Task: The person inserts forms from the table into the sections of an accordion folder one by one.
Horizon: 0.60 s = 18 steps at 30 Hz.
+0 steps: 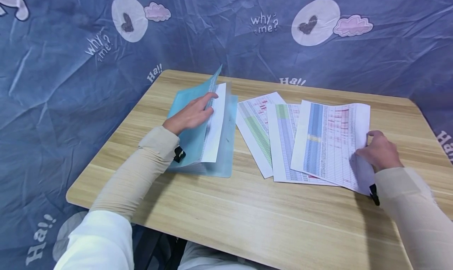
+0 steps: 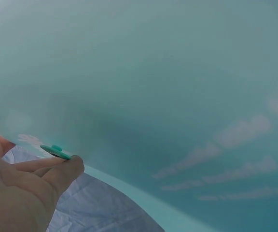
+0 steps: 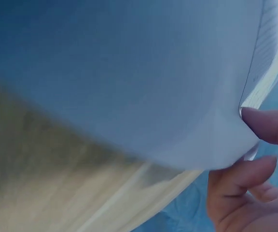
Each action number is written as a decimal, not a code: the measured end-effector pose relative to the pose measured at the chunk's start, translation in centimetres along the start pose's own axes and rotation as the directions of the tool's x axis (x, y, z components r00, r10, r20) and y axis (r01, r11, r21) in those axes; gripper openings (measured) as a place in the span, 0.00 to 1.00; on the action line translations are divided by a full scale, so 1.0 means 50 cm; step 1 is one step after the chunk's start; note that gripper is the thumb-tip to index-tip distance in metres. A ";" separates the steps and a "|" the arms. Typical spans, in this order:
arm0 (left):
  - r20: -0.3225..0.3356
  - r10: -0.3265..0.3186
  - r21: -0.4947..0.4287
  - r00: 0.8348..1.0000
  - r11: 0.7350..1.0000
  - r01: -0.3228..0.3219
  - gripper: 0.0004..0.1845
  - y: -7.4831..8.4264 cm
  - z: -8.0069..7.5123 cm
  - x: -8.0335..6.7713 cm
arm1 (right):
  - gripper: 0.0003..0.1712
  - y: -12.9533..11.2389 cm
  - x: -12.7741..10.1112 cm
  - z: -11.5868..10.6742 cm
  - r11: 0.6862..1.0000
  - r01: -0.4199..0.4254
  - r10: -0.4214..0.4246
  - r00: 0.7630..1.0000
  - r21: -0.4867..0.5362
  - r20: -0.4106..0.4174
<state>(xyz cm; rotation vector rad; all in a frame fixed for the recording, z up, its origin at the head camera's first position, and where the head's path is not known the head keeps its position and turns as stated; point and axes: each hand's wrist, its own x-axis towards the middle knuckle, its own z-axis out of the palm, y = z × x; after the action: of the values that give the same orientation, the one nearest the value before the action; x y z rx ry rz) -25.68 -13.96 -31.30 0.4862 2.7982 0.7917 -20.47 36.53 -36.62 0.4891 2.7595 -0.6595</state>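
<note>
On the light wooden table (image 1: pixel 226 223), the translucent blue-green plastic folder (image 1: pixel 219 152) is the landmark: the left hand (image 1: pixel 191 114) rests on it with fingers fairly straight, holding its thin front flap (image 1: pixel 187 105) lifted (a white sheet (image 1: pixel 216 124) already shows inside). Right of the folder lie three printed spreadsheet sheets, fanned and overlapping, long axes running away from the person. The right hand (image 1: pixel 380 150) pinches the far-right sheet (image 1: pixel 332 140), thumb over its near right edge, so that page sits farthest from the folder, nearer the right hand.
</note>
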 end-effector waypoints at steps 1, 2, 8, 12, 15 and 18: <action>0.000 -0.001 -0.002 1.000 1.000 0.001 0.27 0.001 0.000 -0.001 | 0.49 -0.002 -0.001 0.001 1.000 -0.009 0.009 1.000 0.012 0.000; 0.000 -0.002 -0.003 1.000 1.000 0.002 0.27 0.001 -0.001 -0.001 | 0.49 -0.004 -0.002 0.003 1.000 -0.018 0.018 1.000 0.022 0.000; -0.003 0.002 -0.006 1.000 1.000 -0.002 0.27 0.001 -0.001 -0.002 | 0.47 -0.009 -0.007 0.005 0.999 -0.036 0.036 0.999 0.001 -0.009; -0.005 0.010 -0.005 1.000 1.000 -0.010 0.27 0.000 0.001 -0.002 | 0.46 -0.009 -0.010 0.003 0.999 -0.051 0.051 0.999 -0.001 -0.006; -0.006 0.010 -0.004 1.000 1.000 -0.010 0.27 0.000 0.001 -0.002 | 0.43 -0.008 -0.012 0.001 1.000 -0.023 0.023 1.000 -0.001 -0.019; -0.003 0.004 -0.005 1.000 1.000 -0.004 0.27 0.001 0.001 -0.001 | 0.39 -0.007 -0.013 0.000 0.999 0.034 -0.035 0.998 -0.016 -0.049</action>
<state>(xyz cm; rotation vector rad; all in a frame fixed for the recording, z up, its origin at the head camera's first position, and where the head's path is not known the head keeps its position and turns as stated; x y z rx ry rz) -25.59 -13.93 -31.29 0.4910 2.7979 0.8006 -20.01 36.06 -36.25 0.4613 2.8226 -0.6426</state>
